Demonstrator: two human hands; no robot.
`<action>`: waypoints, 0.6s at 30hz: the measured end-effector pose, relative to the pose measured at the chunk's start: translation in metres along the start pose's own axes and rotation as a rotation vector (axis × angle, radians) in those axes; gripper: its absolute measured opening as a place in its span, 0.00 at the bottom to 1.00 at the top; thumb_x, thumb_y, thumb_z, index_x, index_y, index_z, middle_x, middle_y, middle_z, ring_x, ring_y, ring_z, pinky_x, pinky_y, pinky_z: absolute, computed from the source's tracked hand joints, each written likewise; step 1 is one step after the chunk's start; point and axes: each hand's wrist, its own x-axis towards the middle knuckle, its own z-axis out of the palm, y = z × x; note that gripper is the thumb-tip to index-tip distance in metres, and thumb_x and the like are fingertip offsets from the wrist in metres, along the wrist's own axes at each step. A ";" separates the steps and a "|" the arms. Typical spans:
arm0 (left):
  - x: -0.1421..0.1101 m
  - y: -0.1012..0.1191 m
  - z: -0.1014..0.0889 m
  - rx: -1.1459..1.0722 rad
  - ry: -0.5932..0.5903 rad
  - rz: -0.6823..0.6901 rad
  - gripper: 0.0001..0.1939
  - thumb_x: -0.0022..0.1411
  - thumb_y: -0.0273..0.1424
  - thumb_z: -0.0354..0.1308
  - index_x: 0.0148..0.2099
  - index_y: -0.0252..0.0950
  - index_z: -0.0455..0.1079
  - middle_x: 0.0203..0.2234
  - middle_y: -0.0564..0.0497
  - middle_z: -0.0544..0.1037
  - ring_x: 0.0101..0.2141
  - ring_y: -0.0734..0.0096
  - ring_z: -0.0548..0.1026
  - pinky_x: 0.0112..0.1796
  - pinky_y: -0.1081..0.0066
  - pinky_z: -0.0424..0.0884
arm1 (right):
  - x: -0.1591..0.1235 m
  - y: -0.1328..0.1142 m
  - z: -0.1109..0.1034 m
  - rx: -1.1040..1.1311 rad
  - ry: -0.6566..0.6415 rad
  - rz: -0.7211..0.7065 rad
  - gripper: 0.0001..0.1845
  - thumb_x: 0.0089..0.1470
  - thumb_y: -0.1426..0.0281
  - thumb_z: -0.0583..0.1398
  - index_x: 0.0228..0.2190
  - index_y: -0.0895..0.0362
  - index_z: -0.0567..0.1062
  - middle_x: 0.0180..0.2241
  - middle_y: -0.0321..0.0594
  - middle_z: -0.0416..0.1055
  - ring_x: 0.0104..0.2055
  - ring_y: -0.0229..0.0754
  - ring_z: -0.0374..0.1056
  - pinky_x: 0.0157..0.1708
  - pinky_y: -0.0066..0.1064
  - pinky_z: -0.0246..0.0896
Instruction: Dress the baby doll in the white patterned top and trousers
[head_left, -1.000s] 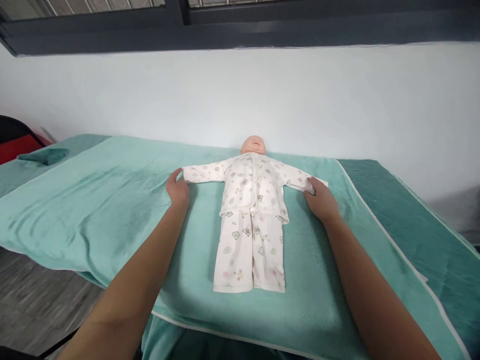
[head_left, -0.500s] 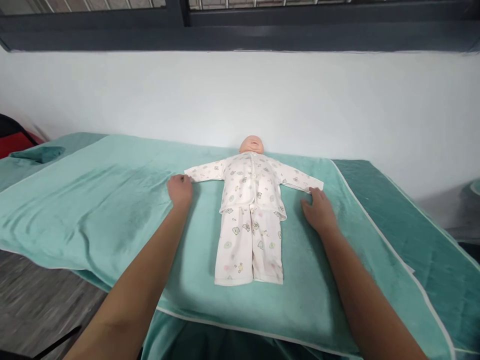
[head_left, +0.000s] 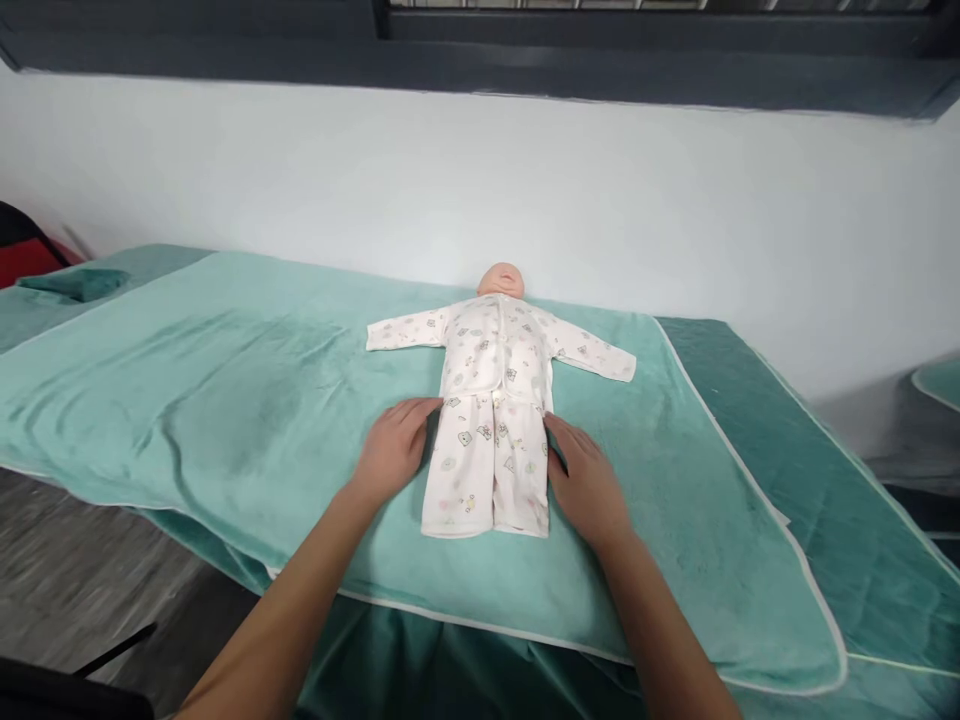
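A doll (head_left: 501,280) lies on its back, its bare head towards the wall and its arms spread sideways. It wears a white patterned long-sleeved shirt (head_left: 480,350) with a button front and matching trousers (head_left: 457,480). My left hand (head_left: 396,445) rests on the left of the doll, fingers stretched and their tips touching the clothing's side near the shirt hem. On the opposite side, the fingertips of my right hand (head_left: 589,480) meet the hem at the waist, with the thumb apart from the fingers. Both hands look open, though their fingertips are partly hidden by the cloth.
Under the doll spreads a light green blanket (head_left: 247,400) with white edging, over a darker green cover (head_left: 757,420). Behind stands a white wall (head_left: 480,180) below a dark window frame (head_left: 480,60). Something red and black (head_left: 26,255) sits at the far left.
Both hands have moved from the sleeve ends inward and down to the sides of the waist. The shirt's right lower corner, which stuck out before, no longer shows.
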 end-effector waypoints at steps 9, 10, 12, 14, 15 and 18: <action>-0.081 0.058 -0.017 -0.478 -0.033 -0.170 0.22 0.67 0.37 0.58 0.62 0.50 0.67 0.64 0.48 0.66 0.63 0.59 0.66 0.61 0.57 0.67 | -0.090 -0.069 0.006 0.213 0.069 -0.140 0.23 0.63 0.66 0.61 0.58 0.48 0.66 0.65 0.46 0.60 0.67 0.54 0.58 0.60 0.52 0.65; -0.087 0.065 -0.014 -0.446 -0.038 -0.152 0.24 0.65 0.37 0.60 0.63 0.52 0.66 0.66 0.48 0.63 0.65 0.57 0.63 0.62 0.55 0.67 | -0.090 -0.076 0.009 0.180 0.050 -0.163 0.23 0.62 0.66 0.61 0.57 0.49 0.67 0.65 0.47 0.59 0.68 0.56 0.56 0.60 0.55 0.64; -0.094 0.076 -0.006 -0.357 -0.007 -0.142 0.26 0.63 0.36 0.63 0.63 0.56 0.66 0.67 0.48 0.60 0.66 0.55 0.61 0.63 0.52 0.66 | -0.085 -0.084 0.014 0.121 0.035 -0.189 0.20 0.62 0.67 0.61 0.55 0.50 0.69 0.65 0.48 0.60 0.68 0.59 0.55 0.60 0.59 0.63; -0.096 0.081 0.002 -0.280 0.047 -0.147 0.25 0.64 0.34 0.61 0.61 0.58 0.68 0.66 0.48 0.61 0.65 0.54 0.62 0.62 0.49 0.67 | -0.076 -0.088 0.017 0.092 0.043 -0.198 0.15 0.62 0.70 0.60 0.51 0.51 0.71 0.65 0.48 0.61 0.68 0.58 0.55 0.60 0.60 0.63; -0.096 0.082 0.006 -0.255 0.070 -0.146 0.24 0.64 0.33 0.60 0.61 0.58 0.68 0.65 0.48 0.61 0.65 0.53 0.63 0.62 0.48 0.68 | -0.072 -0.089 0.018 0.090 0.048 -0.203 0.13 0.62 0.72 0.59 0.48 0.51 0.72 0.64 0.48 0.61 0.68 0.58 0.55 0.60 0.61 0.62; -0.096 0.081 0.011 -0.220 0.111 -0.144 0.24 0.65 0.32 0.59 0.61 0.58 0.68 0.64 0.47 0.63 0.63 0.53 0.64 0.61 0.46 0.68 | -0.068 -0.088 0.015 0.124 0.043 -0.237 0.10 0.61 0.76 0.56 0.42 0.52 0.72 0.63 0.45 0.63 0.66 0.55 0.57 0.61 0.59 0.61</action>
